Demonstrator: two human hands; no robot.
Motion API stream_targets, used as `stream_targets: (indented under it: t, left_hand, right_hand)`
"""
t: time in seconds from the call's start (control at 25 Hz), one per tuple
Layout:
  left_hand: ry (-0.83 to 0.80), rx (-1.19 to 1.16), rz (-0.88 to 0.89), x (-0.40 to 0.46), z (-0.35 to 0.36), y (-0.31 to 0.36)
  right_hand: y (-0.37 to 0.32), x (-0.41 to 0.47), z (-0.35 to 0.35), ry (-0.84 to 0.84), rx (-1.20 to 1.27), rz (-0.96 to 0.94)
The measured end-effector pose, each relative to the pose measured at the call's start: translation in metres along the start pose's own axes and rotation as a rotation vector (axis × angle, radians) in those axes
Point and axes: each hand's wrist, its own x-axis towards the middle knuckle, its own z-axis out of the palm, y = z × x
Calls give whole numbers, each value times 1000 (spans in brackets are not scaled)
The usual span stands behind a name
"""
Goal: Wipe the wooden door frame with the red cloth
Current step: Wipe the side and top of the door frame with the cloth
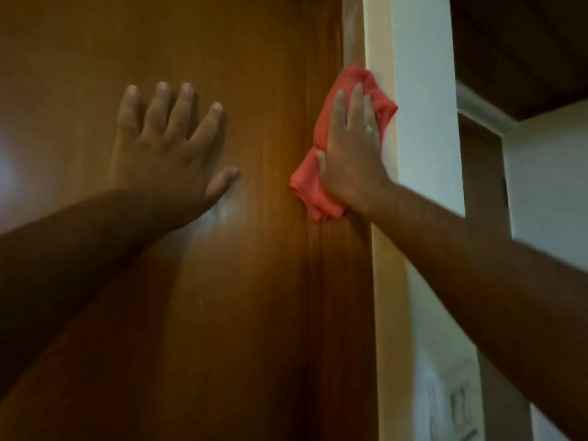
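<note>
The wooden door frame [345,268] runs top to bottom just right of the middle, a brown strip beside the door. My right hand [351,154] lies flat on the red cloth [310,179] and presses it against the frame; the cloth bunches out above and below my fingers. My left hand [165,148] rests flat on the wooden door [191,43], fingers spread, holding nothing. Both forearms reach up from the lower corners.
A pale wall edge [423,154] stands right of the frame. Further right is another doorway with a brown frame [483,186] and a dark wooden ceiling [525,43]. A wall switch plate [451,405] shows low on the wall.
</note>
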Motion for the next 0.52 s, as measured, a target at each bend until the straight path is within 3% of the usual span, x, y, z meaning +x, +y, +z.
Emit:
stream_targets:
  t: [0.12,0.24,0.36,0.52]
  left_hand:
    - [-15,41,20,5,7,-9]
    - [-4,48,34,2,10,-9]
    - [5,42,73,4,11,-13]
    - [55,85,193,15,10,-31]
  right_hand:
    - [-1,82,-17,-53,-18,-11]
    - [-5,89,-20,-70,10,-22]
    - [0,8,-15,-64,39,-65]
    - [7,-124,-18,-212,-16,-226]
